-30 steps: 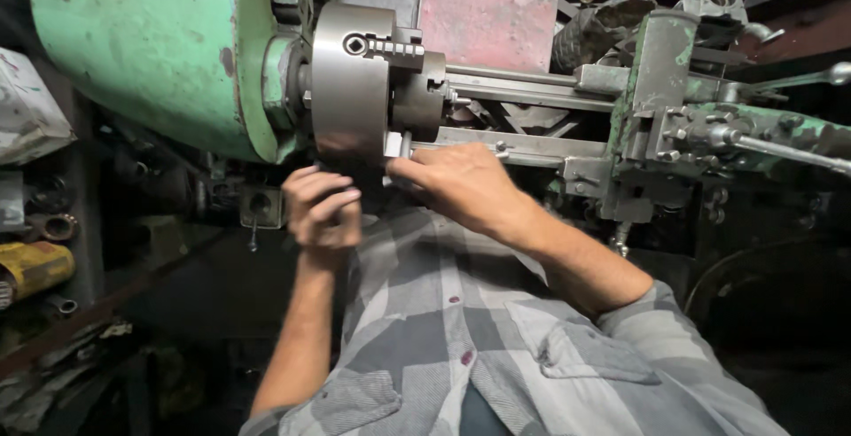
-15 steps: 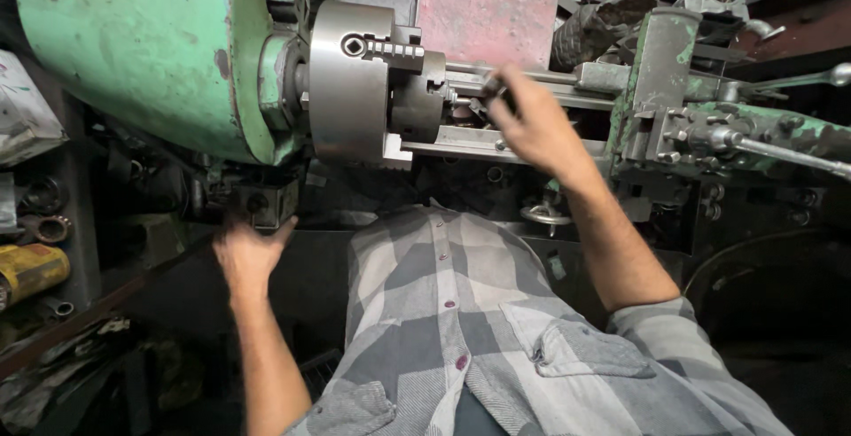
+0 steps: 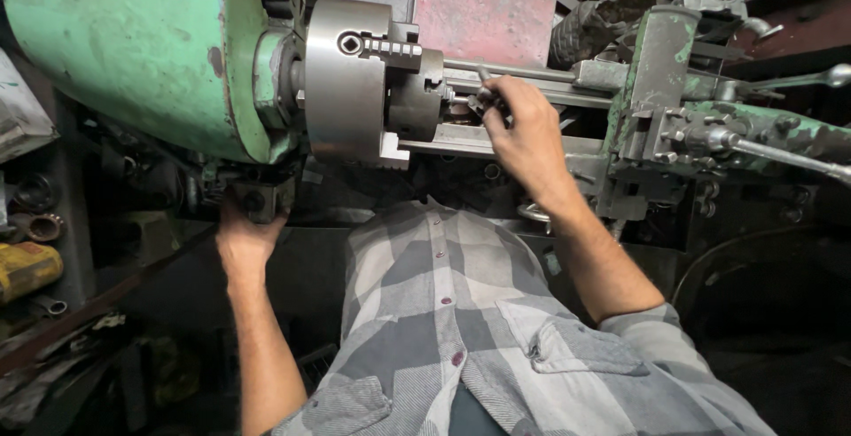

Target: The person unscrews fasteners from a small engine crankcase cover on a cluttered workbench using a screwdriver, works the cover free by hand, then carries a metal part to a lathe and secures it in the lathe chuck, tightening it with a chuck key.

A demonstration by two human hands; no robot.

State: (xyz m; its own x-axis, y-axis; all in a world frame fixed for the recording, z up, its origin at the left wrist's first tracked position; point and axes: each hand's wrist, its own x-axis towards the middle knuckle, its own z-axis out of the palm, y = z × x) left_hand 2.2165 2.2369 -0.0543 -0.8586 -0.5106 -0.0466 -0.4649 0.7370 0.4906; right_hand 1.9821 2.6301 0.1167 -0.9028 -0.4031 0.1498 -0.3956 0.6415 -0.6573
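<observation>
A green lathe headstock (image 3: 133, 55) carries a steel jaw chuck (image 3: 355, 81). My right hand (image 3: 523, 130) is up at the lathe bed just right of the chuck, its fingers closed around a small dark metal tool (image 3: 483, 90) near the chuck's jaws. My left hand (image 3: 246, 232) reaches under the headstock and grips a dark lever or knob (image 3: 257, 201) there. My checked grey shirt (image 3: 461, 312) fills the lower middle of the view.
A green tool post and carriage (image 3: 665, 108) with a long handle (image 3: 780, 157) stands to the right. A pink metal plate (image 3: 483, 15) leans behind the bed. Cluttered shelves with a yellow object (image 3: 27, 268) are at the left.
My right hand rose from under the chuck to the bed beside it and closed on a small tool. My left hand dropped from the chuck, then reached under the headstock.
</observation>
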